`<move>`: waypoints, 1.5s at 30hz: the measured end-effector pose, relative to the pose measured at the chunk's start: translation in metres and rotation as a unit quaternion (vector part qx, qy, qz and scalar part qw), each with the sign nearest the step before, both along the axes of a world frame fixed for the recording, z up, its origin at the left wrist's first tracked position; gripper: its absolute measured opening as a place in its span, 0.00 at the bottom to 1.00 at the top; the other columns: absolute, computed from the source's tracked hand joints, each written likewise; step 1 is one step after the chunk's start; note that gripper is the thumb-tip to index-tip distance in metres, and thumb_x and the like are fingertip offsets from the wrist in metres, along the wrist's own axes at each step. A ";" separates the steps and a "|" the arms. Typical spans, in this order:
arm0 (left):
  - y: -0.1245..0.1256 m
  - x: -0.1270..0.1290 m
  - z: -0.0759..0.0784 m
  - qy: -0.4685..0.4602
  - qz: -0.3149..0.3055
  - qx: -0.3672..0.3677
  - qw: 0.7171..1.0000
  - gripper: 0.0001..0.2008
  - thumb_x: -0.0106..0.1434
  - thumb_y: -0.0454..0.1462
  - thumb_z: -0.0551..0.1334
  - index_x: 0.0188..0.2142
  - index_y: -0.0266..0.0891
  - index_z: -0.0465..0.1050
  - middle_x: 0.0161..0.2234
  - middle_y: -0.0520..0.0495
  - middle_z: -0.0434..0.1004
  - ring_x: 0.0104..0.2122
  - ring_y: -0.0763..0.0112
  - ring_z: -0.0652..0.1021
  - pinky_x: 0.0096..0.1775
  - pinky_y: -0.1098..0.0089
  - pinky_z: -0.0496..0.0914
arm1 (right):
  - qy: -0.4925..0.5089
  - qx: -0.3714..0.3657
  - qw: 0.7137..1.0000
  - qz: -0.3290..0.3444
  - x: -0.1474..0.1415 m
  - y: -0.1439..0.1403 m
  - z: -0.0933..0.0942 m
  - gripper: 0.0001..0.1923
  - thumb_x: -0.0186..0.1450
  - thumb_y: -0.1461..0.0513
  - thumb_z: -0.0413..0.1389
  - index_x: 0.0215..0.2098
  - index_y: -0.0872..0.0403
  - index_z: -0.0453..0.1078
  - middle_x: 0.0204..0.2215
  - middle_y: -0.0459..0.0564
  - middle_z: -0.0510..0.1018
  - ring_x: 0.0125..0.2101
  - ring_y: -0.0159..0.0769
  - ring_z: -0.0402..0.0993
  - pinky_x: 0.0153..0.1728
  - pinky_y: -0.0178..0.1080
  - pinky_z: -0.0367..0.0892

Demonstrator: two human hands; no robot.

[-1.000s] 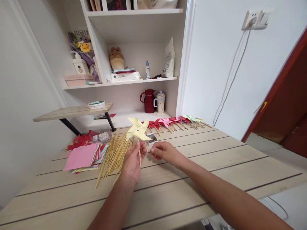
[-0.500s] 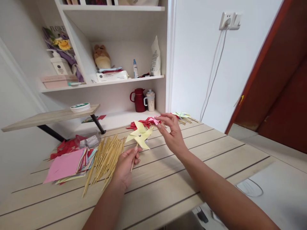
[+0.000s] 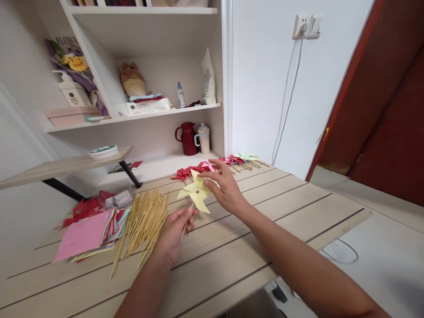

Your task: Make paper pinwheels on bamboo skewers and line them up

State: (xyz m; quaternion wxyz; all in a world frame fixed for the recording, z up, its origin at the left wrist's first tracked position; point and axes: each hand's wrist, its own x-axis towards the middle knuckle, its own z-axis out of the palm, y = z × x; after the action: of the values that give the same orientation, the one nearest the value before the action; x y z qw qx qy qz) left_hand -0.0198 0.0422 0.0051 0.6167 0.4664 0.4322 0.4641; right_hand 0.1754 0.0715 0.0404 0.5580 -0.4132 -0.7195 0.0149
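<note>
left hand [image 3: 172, 232]: pinching the stick of the yellow pinwheel [image 3: 196, 193], held up just over the table [image 3: 265, 229]
right hand [image 3: 222, 187]: fingers spread, looks like they're touching a blade, hard to tell
nearby: bamboo sticks [image 3: 144, 223], paper squares [image 3: 88, 232], finished pinwheels [image 3: 215, 164] at the back edge

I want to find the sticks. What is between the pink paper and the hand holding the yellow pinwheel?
In the head view, a pile of sticks lies on the table between the pink paper and the left hand holding the pinwheel.
</note>
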 end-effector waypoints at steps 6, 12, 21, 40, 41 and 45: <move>0.000 0.000 0.000 -0.018 0.001 -0.008 1.000 0.21 0.49 0.50 0.74 0.31 0.34 0.80 0.21 0.56 0.67 0.20 0.81 0.63 0.32 0.73 0.65 | 0.000 -0.021 1.000 -0.001 0.001 0.003 -0.002 0.10 0.69 0.64 0.54 0.41 0.47 0.78 0.62 0.54 0.62 0.61 0.50 0.61 0.60 0.58 0.62; 0.000 0.000 0.000 -0.028 0.000 -0.010 1.000 0.20 0.49 0.49 0.74 0.31 0.34 0.79 0.21 0.56 0.67 0.20 0.82 0.63 0.33 0.73 0.65 | 0.017 -0.025 0.999 0.013 0.002 0.003 -0.002 0.09 0.68 0.64 0.56 0.42 0.47 0.77 0.61 0.54 0.62 0.60 0.49 0.63 0.60 0.57 0.63; -0.003 0.002 0.003 -0.029 -0.008 -0.007 1.000 0.19 0.48 0.49 0.75 0.28 0.35 0.78 0.21 0.56 0.67 0.20 0.81 0.62 0.34 0.72 0.66 | 0.009 -0.030 1.000 0.002 0.002 0.003 -0.001 0.06 0.67 0.64 0.57 0.35 0.49 0.77 0.58 0.55 0.66 0.56 0.48 0.67 0.57 0.55 0.65; -0.001 0.002 -0.002 -0.034 -0.020 -0.014 0.999 0.20 0.48 0.48 0.74 0.33 0.33 0.81 0.21 0.55 0.65 0.20 0.80 0.61 0.34 0.71 0.66 | 0.080 -0.009 0.997 0.017 0.000 -0.001 0.005 0.05 0.64 0.62 0.62 0.29 0.49 0.78 0.40 0.51 0.83 0.44 0.44 0.77 0.49 0.49 0.69; -0.001 0.002 -0.001 -0.036 -0.020 -0.014 0.999 0.20 0.48 0.48 0.74 0.32 0.32 0.81 0.21 0.55 0.65 0.20 0.81 0.61 0.34 0.71 0.66 | 0.087 -0.004 0.996 0.024 0.000 -0.002 0.005 0.06 0.65 0.61 0.62 0.30 0.49 0.78 0.40 0.51 0.83 0.45 0.44 0.77 0.49 0.48 0.69; -0.001 0.002 0.000 -0.041 -0.017 -0.019 0.999 0.21 0.47 0.48 0.75 0.32 0.32 0.81 0.21 0.55 0.65 0.20 0.81 0.61 0.34 0.72 0.66 | 0.144 -0.011 0.988 0.058 0.001 -0.003 0.007 0.08 0.68 0.58 0.58 0.43 0.47 0.78 0.46 0.51 0.81 0.51 0.42 0.75 0.54 0.47 0.68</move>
State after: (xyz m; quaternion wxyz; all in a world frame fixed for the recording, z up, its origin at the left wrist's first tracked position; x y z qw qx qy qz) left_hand -0.0174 0.0415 0.0046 0.6506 0.4420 0.4075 0.4640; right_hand 0.1764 0.0681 0.0479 0.6492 -0.3706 -0.6543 0.1140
